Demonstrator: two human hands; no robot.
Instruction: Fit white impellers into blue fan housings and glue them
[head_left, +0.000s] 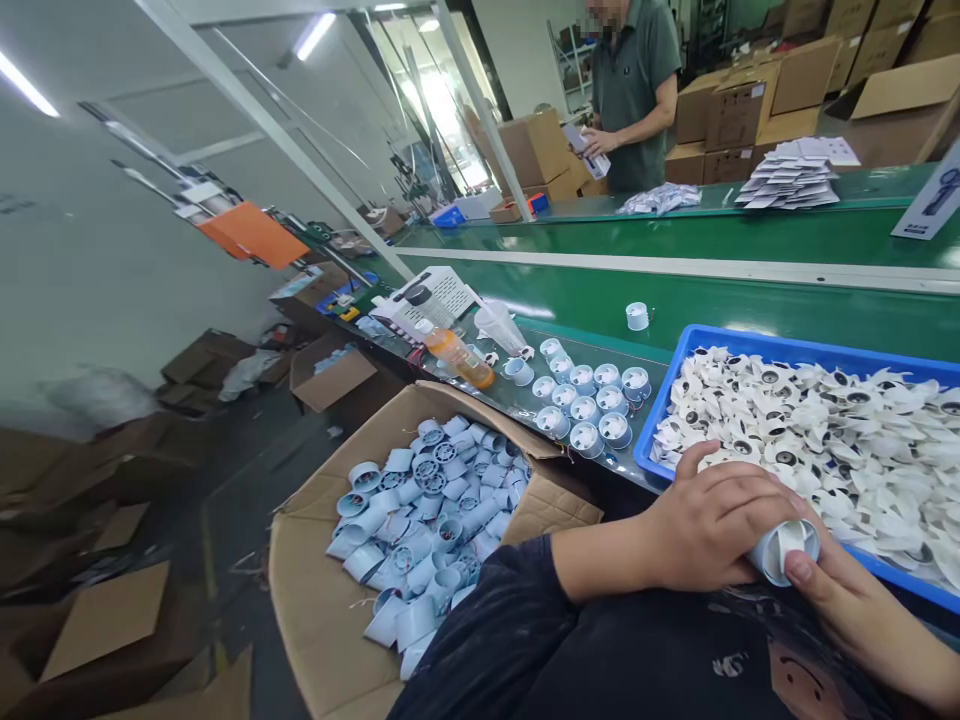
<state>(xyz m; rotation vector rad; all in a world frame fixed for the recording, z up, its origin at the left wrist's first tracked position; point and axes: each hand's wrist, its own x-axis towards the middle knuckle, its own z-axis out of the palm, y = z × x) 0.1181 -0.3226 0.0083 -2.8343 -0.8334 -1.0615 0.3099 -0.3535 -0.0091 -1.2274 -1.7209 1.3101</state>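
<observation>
My left hand (705, 525) is wrapped around a small white cylindrical fan housing (784, 548) held over my lap. My right hand (832, 580) comes in from the lower right with its thumb pressed on the housing's open end. Just beyond both hands sits a blue tray (701, 340) heaped with white fan impellers (825, 420). Left of the tray, several assembled white housings (589, 400) stand in rows on the table edge. A cardboard box (315, 590) by my left knee is full of more white housings (431, 520).
A green conveyor belt (675, 290) runs behind the tray with one lone housing (637, 316) on it. An orange bottle (459, 357) and a clear cup (499, 325) lie near the rows. Across the belt a person (634, 90) handles items; paper stacks (791, 175) and cartons sit there.
</observation>
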